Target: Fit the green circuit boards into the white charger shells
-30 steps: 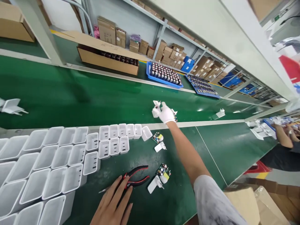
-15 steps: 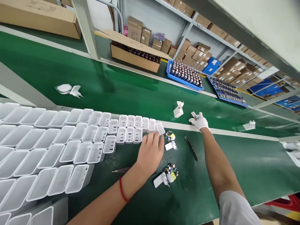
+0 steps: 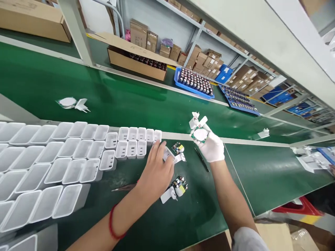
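Note:
My left hand [image 3: 157, 169], bare with a red cord at the wrist, has its fingers closed around a small white plastic case [image 3: 168, 153]. My right hand [image 3: 214, 148], in a white glove, grips a green circuit board [image 3: 200, 135] with a white round part on it; a white plug piece [image 3: 203, 121] sticks up beside it. Between my hands lies a circuit board with yellow and blue components [image 3: 178, 148], next to a white plug cover [image 3: 180, 158]. Nearer me rests another populated board [image 3: 180, 185] with its white plug cover [image 3: 169, 195].
Rows of open white cases [image 3: 70, 170] fill the left. Black tweezers [image 3: 201, 159] lie near my right hand, another pair [image 3: 124, 187] by my left forearm. On the ledge are a white case with plug [image 3: 193, 122] and plug pieces [image 3: 82, 105]. A blue tray [image 3: 195, 83] stands behind.
My right hand has lifted the circuit board and plug piece off the ledge and drawn them closer. My left hand has picked the end case from the row and tilted it. The view has shifted right.

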The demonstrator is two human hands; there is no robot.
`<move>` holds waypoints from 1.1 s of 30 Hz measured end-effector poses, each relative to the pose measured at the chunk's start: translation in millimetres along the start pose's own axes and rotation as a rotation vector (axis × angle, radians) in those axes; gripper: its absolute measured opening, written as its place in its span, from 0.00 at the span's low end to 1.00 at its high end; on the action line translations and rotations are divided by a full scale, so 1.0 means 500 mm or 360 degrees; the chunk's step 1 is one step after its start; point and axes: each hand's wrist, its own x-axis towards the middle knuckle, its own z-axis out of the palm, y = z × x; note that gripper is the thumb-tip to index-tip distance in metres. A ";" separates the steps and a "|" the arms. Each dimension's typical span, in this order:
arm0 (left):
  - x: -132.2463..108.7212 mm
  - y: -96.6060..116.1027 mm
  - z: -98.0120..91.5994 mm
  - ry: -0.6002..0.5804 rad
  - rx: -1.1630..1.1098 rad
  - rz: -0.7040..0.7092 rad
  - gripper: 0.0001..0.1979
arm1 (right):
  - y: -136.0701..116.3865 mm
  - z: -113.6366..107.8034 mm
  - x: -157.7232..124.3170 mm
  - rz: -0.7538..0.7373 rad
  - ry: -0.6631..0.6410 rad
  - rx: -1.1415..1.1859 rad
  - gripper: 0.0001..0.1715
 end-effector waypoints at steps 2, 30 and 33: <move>-0.063 0.002 -0.048 -0.0006 -0.0060 -0.0020 0.08 | 0.009 0.046 -0.044 0.0102 -0.0147 0.0376 0.30; -0.383 -0.089 -0.120 -0.0548 -0.0852 -0.0899 0.33 | 0.204 0.310 -0.383 0.0026 -0.0686 -0.0328 0.55; -0.386 -0.086 -0.118 -0.0501 -0.0841 -0.0871 0.32 | 0.210 0.310 -0.378 -0.0043 -0.0716 -0.0399 0.54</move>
